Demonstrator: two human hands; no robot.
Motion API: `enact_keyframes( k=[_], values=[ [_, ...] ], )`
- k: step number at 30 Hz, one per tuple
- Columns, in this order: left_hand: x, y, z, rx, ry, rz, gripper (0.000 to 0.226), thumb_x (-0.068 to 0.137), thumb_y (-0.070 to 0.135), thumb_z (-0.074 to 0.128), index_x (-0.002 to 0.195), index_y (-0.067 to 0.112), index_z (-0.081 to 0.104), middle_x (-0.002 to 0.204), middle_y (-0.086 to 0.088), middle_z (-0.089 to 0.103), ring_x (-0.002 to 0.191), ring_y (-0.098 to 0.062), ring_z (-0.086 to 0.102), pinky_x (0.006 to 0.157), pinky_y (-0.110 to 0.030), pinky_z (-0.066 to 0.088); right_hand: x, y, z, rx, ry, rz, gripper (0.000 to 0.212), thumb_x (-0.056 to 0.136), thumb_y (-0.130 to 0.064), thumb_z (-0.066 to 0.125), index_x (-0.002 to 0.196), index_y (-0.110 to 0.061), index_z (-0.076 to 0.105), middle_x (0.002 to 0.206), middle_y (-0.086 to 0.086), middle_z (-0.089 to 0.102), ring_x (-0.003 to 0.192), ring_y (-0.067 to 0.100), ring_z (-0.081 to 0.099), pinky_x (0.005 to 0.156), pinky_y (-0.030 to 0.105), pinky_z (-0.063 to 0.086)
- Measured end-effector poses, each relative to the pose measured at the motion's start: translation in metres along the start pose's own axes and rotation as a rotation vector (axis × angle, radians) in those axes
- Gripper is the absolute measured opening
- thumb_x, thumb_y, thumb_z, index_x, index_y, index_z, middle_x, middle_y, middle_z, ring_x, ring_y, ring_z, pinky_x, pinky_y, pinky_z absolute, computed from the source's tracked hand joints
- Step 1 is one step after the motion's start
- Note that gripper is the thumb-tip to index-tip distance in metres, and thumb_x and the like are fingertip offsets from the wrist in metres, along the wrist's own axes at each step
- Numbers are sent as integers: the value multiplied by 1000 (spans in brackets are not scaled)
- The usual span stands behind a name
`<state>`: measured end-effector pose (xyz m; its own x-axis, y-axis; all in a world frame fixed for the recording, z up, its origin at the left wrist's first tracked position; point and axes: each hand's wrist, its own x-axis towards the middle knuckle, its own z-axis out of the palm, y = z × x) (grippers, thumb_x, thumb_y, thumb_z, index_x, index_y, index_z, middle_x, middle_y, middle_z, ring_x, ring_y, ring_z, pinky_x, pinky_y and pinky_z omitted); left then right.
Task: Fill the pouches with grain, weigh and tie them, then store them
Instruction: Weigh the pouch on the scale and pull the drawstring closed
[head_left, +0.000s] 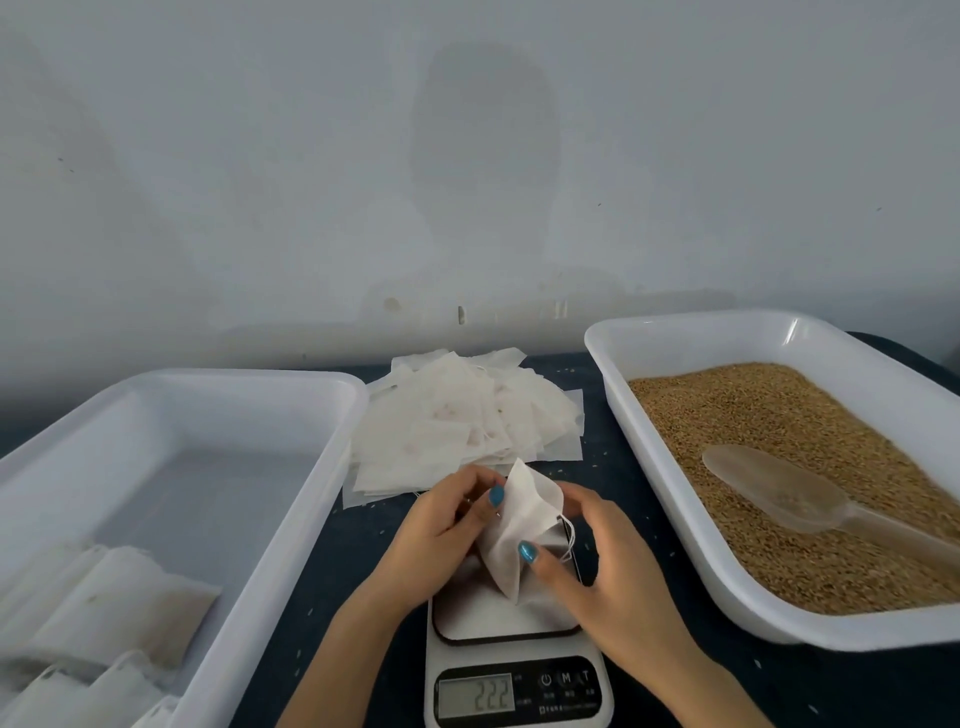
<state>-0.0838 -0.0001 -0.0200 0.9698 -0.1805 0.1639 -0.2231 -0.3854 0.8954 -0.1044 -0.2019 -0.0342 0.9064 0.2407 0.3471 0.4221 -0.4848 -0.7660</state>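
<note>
Head: pouch (523, 519) between left (441, 538), right (592, 577) grips.

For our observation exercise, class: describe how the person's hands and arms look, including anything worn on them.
The left hand and right hand each show a thumbnail painted glossy teal-blue. Forearms are bare to the frame edge: no sleeves, gloves, watch or bracelet in view.

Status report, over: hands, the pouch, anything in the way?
Hands: left hand and right hand both pinching the pouch above the scale. Pouch looks unfilled. Scoop lying in the grain tray; nothing seen in the way.
</note>
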Motion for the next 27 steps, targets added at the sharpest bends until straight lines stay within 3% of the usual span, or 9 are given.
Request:
enact_keyframes(
  k=[5, 7, 12, 15, 18, 22, 24, 27],
  values=[
    [1, 2, 2, -11, -6, -6, 13, 97, 39, 53, 104, 35, 64, 97, 10, 68, 86, -15, 62, 76, -27, 52, 2, 0, 2, -39, 11, 7, 40, 79, -68, 59, 115, -54, 49, 111, -34, 55, 111, -6, 52, 87, 13, 43],
    [0, 3, 1, 4, -13, 9, 12, 97, 32, 59, 107, 32, 64, 100, 12, 68, 90, -10, 64, 81, -24, 52, 3, 0, 3, -78, 13, 15, 42, 77, -73, 54, 113, -52, 52, 105, -31, 57, 109, -7, 52, 86, 16, 45],
    [-4, 8, -1, 43, -24, 37, 3, 95, 25, 64, 96, 26, 66, 92, 11, 69, 86, -7, 63, 76, -15, 49, 4, -3, 4, -123, 26, 23, 37, 79, -72, 51, 104, -46, 59, 98, -27, 56, 102, -7, 52, 80, 17, 44],
    [-7, 12, -3, 64, 27, 52, 4, 94, 26, 65, 91, 24, 64, 91, 8, 68, 87, -11, 63, 77, -19, 50, 4, -7, 4, -112, 29, 12, 35, 83, -63, 49, 98, -37, 65, 92, -20, 59, 97, -2, 53, 77, 26, 48],
    [-12, 16, -4, 109, 65, 79, 9, 95, 28, 63, 89, 33, 61, 91, 11, 68, 88, -11, 65, 78, -20, 51, 3, -9, 5, -89, 37, 8, 29, 85, -51, 50, 99, -34, 68, 90, -22, 59, 97, -2, 54, 77, 27, 50],
    [-23, 21, -5, 172, 46, 52, 17, 90, 41, 67, 100, 45, 54, 100, 19, 68, 95, -5, 66, 81, -20, 54, 4, -9, 4, -88, 26, 20, 15, 89, -28, 66, 102, -32, 71, 92, -23, 57, 94, -1, 57, 76, 28, 50],
    [-26, 26, -6, 203, 58, 59, 28, 86, 36, 72, 103, 47, 53, 98, 20, 67, 93, -5, 66, 80, -17, 52, 4, -7, 4, -75, 12, 23, 21, 89, -20, 70, 104, -35, 70, 95, -23, 57, 95, -1, 57, 76, 21, 48],
    [-30, 35, -8, 305, 86, 108, 24, 86, 27, 72, 96, 45, 60, 90, 20, 66, 86, -6, 64, 73, -14, 49, 4, -10, 7, 1, -5, 5, 19, 91, -24, 69, 108, -33, 70, 97, -20, 60, 96, 0, 59, 72, 11, 45]
  ],
)
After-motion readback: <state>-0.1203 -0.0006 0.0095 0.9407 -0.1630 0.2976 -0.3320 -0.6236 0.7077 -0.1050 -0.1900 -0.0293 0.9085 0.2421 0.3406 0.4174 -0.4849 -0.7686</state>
